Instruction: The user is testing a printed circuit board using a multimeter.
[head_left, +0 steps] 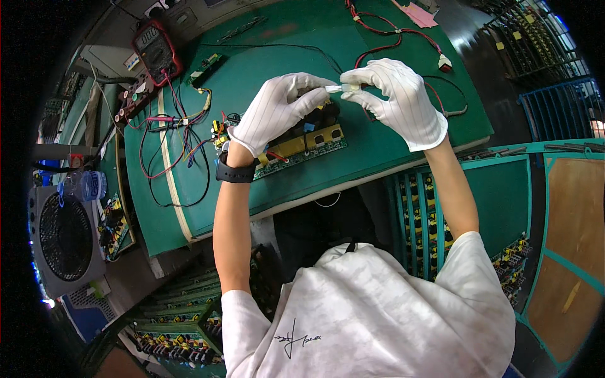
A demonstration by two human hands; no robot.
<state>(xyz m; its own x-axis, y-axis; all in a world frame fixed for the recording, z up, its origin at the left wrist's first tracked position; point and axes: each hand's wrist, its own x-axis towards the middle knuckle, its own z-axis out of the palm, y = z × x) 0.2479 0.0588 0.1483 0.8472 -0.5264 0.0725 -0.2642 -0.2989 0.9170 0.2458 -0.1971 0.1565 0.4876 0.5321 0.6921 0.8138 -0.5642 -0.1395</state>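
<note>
In a white striped glove, my left hand [274, 113] pinches a small white piece [334, 89] between thumb and forefinger. Facing it, my gloved right hand [400, 94] grips a small pale yellowish piece [350, 88] that meets the white one. Both are too small to name. My hands are raised above the green-topped bench [378, 148]. Under my left hand lies a circuit board [309, 148] with yellow and black parts, partly hidden by the glove. Thin red and black wires [435, 94] run on the bench beside my right hand.
A red multimeter [155, 51] stands at the back left with tangled leads [183, 135] in front. A small green board [205, 69] lies near it. A grey fan [65, 233] stands far left. Racks of boards [419, 220] stand below the bench's front edge; a white plug [444, 62] lies back right.
</note>
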